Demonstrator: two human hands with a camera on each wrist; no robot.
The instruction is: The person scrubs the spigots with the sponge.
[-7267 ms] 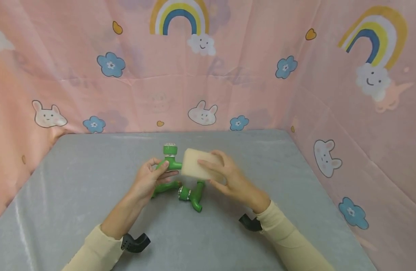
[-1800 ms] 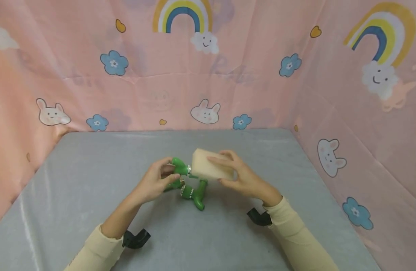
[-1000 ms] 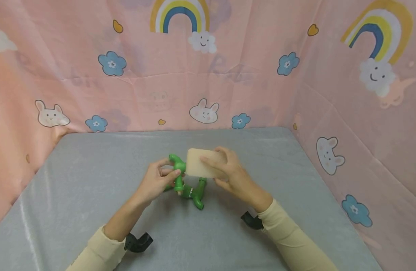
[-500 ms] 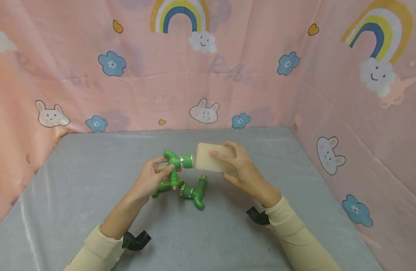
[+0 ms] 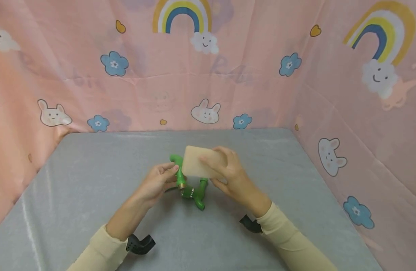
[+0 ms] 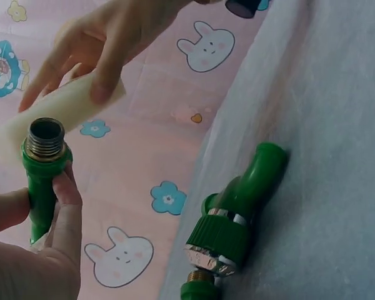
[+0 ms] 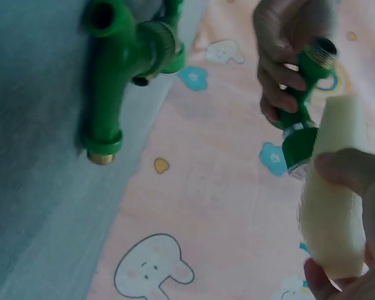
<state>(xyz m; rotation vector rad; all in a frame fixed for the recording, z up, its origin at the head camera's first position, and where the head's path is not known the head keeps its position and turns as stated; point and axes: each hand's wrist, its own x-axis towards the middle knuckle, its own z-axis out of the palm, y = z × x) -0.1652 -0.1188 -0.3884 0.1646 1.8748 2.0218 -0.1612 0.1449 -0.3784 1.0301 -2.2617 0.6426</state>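
My left hand [image 5: 155,184] holds a green water tap [image 5: 179,174] above the table, thumb on one side and fingers on the other. Its threaded brass end points down in the head view; the threaded opening faces the camera in the left wrist view. My right hand [image 5: 235,177] grips a cream sponge block [image 5: 198,162], which hides the tap's ribbed knob in the head view. From the right wrist, the knob [image 7: 300,150] shows right beside the sponge; whether they touch I cannot tell. Below lie a second green tap [image 5: 200,195] and another, mostly hidden one [image 5: 170,189].
A grey cloth-covered table [image 5: 102,162] spreads beneath both hands. Pink printed curtain [image 5: 255,86] hangs behind it and along the sides. Black curved mounts [image 5: 140,244] sit at both wrists.
Since half a second ago, the sponge has moved left over the tap's knob, which was in plain sight. Earlier, the knob pointed up; the left hand has turned the tap since.
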